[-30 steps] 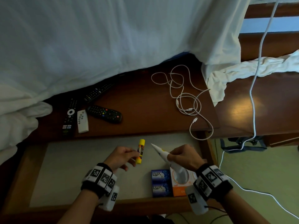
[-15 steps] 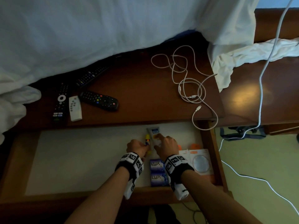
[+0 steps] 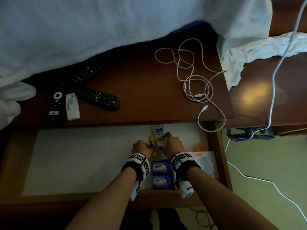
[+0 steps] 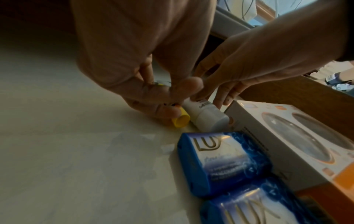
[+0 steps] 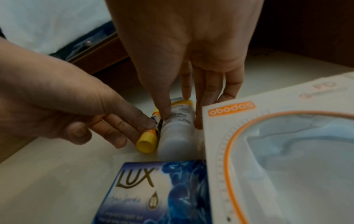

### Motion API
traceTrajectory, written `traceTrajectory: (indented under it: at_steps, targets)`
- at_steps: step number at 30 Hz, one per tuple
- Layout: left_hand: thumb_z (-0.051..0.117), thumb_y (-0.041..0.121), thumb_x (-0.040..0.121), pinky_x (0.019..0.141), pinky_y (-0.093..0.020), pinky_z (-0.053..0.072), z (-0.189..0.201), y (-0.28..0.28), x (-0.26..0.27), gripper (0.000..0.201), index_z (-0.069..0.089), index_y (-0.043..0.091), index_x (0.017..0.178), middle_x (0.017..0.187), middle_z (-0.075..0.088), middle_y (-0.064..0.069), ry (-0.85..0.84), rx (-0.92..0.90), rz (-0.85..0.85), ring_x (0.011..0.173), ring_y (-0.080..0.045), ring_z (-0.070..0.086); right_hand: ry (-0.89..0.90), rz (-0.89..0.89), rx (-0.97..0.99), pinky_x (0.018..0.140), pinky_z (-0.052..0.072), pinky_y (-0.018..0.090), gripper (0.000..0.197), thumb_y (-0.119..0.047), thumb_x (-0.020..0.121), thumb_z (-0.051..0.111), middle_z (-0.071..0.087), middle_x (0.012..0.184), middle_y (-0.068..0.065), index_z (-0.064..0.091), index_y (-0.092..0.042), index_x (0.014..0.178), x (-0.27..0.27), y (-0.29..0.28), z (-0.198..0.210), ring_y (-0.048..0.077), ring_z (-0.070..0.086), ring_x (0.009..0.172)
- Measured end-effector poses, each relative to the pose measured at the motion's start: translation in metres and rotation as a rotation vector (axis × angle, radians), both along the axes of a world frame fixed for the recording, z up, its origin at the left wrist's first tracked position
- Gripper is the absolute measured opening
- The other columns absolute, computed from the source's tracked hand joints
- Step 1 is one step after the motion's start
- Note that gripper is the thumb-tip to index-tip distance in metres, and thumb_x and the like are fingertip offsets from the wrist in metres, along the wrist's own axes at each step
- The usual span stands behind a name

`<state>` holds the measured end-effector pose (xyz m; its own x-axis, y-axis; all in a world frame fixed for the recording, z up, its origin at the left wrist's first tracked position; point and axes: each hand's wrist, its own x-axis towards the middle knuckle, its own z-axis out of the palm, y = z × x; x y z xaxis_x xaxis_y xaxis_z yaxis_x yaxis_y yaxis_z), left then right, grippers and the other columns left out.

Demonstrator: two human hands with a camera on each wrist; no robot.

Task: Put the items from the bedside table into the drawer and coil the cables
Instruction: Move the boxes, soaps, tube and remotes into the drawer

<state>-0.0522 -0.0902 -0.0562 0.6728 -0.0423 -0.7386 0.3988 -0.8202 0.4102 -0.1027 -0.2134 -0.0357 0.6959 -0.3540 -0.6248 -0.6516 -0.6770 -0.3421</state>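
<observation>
Left fingers (image 4: 162,109): curling round the yellow glue stick (image 5: 147,141), pressing it down onto the drawer (image 3: 83,160) floor.
Right fingers (image 5: 199,106): pinching the white tube (image 5: 178,127) from above, thumb on one side and fingertips on the other, laying it flat just beside the glue stick.
Left hand (image 3: 142,147) and right hand (image 3: 172,144): sitting close together, low in the drawer, knuckles nearly touching.
Just changed: both items coming down from a raised hold a second ago to resting side by side on the drawer floor; likely only releasing left for this pair.
Against the earlier frame: hands barely shifting over the last half second, settling rather than travelling.
Neighbours in the drawer: two blue soap packs (image 3: 160,173) just in front of the tube, white and orange box (image 3: 206,163) to the right.
Still waiting on the desk (image 3: 141,97): black remotes (image 3: 98,97), small white remote (image 3: 72,107), white cable (image 3: 194,83) lying loose and uncoiled, one end drooping over the drawer.
</observation>
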Motion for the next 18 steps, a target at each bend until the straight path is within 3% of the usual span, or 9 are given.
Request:
traceTrajectory:
  at_steps: [3, 9, 18]
  targets:
    - [0.078, 0.030, 0.075, 0.064, -0.040, 0.062, -0.002, -0.004, -0.001, 0.027, 0.076, 0.004, 0.070, 0.069, 0.074, -0.014, -0.008, 0.016, -0.022, 0.065, -0.027, 0.072, -0.006, 0.022, 0.001, 0.084, 0.054, 0.048, 0.051, -0.030, 0.087, 0.065, 0.057, 0.116, 0.018, 0.044, -0.022, 0.132, -0.001, -0.003, 0.001, 0.040, 0.059, 0.104]
    - [0.077, 0.023, 0.078, 0.066, -0.027, 0.054, -0.004, -0.010, -0.005, 0.020, 0.076, 0.003, 0.076, 0.078, 0.074, -0.013, 0.031, 0.018, -0.106, 0.075, -0.027, 0.071, -0.012, 0.016, -0.008, 0.086, 0.053, 0.044, 0.048, -0.030, 0.087, 0.066, 0.059, 0.117, 0.021, 0.048, -0.013, 0.129, -0.005, -0.011, 0.004, 0.040, 0.059, 0.106]
    - [0.076, 0.027, 0.079, 0.068, -0.026, 0.055, -0.008, -0.007, -0.011, 0.022, 0.078, 0.005, 0.080, 0.081, 0.076, -0.011, 0.033, 0.028, -0.166, 0.076, -0.026, 0.071, -0.007, 0.021, -0.025, 0.087, 0.052, 0.045, 0.047, -0.033, 0.086, 0.068, 0.060, 0.116, 0.021, 0.051, -0.009, 0.123, -0.008, -0.010, 0.004, 0.040, 0.060, 0.106]
